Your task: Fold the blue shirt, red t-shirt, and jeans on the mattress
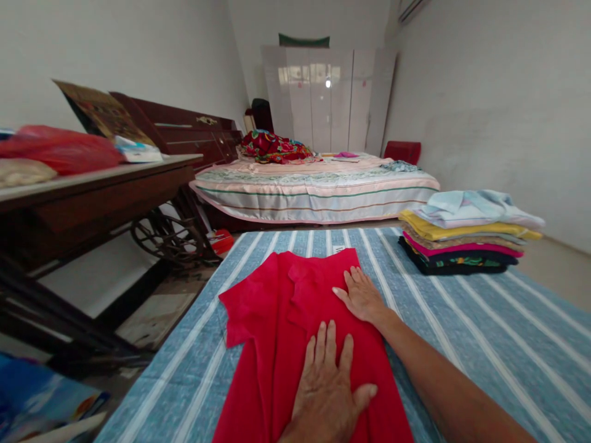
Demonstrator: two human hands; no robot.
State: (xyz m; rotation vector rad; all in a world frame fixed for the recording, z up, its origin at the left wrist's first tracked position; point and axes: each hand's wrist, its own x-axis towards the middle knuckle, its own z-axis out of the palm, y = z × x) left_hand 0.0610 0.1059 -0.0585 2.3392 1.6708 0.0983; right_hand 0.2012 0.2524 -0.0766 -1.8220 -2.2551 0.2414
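Note:
A red short-sleeved shirt [258, 307] lies on a blue and white striped cloth, its right side folded over so that one sleeve rests on the body. My left hand [325, 381] presses flat on the lower middle of the shirt, fingers stretched out. Farther up, near the folded right edge, my right hand [362, 296] also lies flat on the red fabric with its fingers extended. The shirt's lower end runs out of the bottom of the view. Neither hand grips anything.
A stack of folded clothes [466, 237] stands on the striped cloth [434, 320] at the right. On the left is a sewing machine table [92, 194] with a red plastic bag [64, 149]. Behind are a bed [314, 194] and a white wardrobe [323, 101].

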